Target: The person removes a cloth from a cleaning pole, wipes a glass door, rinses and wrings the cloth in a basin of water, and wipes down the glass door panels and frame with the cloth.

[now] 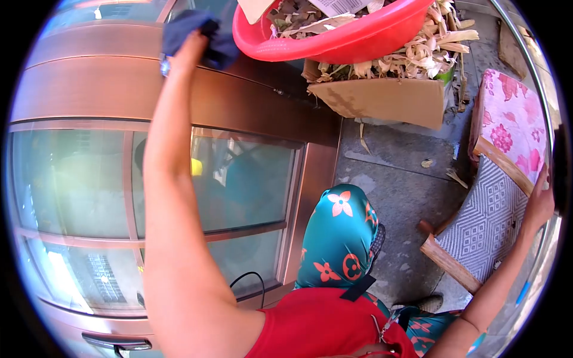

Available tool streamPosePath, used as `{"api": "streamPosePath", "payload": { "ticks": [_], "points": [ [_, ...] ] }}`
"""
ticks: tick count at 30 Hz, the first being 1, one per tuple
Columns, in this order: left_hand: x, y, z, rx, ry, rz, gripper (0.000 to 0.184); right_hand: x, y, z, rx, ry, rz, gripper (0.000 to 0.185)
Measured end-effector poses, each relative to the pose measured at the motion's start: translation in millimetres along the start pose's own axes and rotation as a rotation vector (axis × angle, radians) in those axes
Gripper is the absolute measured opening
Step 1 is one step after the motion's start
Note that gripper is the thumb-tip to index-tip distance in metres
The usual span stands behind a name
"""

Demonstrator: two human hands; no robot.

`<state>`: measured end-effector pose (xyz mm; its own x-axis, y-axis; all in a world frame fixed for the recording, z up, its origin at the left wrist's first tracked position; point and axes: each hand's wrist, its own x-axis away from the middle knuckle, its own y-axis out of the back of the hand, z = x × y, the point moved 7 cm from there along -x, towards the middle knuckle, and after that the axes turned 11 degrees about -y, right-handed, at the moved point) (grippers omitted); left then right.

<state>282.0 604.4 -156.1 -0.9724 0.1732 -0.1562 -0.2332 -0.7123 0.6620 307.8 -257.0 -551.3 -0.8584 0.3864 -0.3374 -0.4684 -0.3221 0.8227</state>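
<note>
My left hand point(188, 52) is stretched up to the far left and closed on a dark blue cloth point(184, 31). The cloth lies against the upper part of a copper-coloured door frame point(89, 89) with glass panes point(74, 179). On the right, my right hand point(539, 201) is closed around a thin metal rail point(542, 98) at the edge of the view; its fingertips are partly hidden. Beside that hand stands a low wooden chair with a grey-and-white patterned woven seat point(486, 218).
A red plastic basin point(334, 48) of dry scraps rests on a cardboard box point(382, 101) heaped with dry husks point(418, 53). Behind the chair is a pink floral cushion point(510, 119). Grey floor tiles point(394, 173) carry scattered husk bits. A door handle point(116, 342) is at lower left.
</note>
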Motion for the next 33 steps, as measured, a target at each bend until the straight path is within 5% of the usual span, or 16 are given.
{"api": "streamPosePath", "payload": {
  "ticks": [1,3,8,9,14,17,20,21,23,24,27,31,33],
  "points": [
    [-2,22,37,0.03,0.114,-0.02,0.039,-1,-14,-17,0.104,-0.1,0.086,0.048],
    [0,100,86,0.084,0.352,-0.121,0.044,-4,-47,-58,0.413,0.101,0.057,0.041],
    [-11,153,94,-0.365,0.212,-0.235,0.058,-5,-78,-103,0.82,0.446,-0.117,0.096],
    [-10,148,80,-0.512,0.133,-0.241,0.059,-6,-75,-102,0.84,0.457,-0.131,0.095],
    [20,35,-37,-0.168,0.045,0.095,0.061,-2,-34,-53,0.65,0.55,-0.228,0.093],
    [38,-9,-104,-0.065,-0.152,-0.062,0.056,-8,-60,-100,0.752,0.439,-0.068,0.092],
    [23,-14,-165,0.247,-0.075,0.013,0.048,-8,-60,-104,0.725,0.4,-0.02,0.091],
    [32,-75,-159,0.342,-0.094,-0.094,0.046,-10,-57,-103,0.731,0.406,-0.03,0.09],
    [42,-87,-187,0.43,-0.082,-0.206,0.042,-12,-55,-103,0.752,0.422,-0.033,0.087],
    [35,-59,-224,0.097,-0.162,-0.021,0.042,-14,-57,-106,0.77,0.426,-0.029,0.086],
    [30,-84,-265,0.474,0.016,0.329,0.036,-25,-64,-129,0.838,0.406,-0.021,0.079],
    [34,-125,-337,0.463,-0.128,0.318,0.038,-33,-47,-117,0.797,0.637,-0.28,0.069],
    [30,-149,-370,0.469,-0.164,0.335,0.04,-49,-66,-165,0.916,0.664,-0.27,0.064]
  ]
}}
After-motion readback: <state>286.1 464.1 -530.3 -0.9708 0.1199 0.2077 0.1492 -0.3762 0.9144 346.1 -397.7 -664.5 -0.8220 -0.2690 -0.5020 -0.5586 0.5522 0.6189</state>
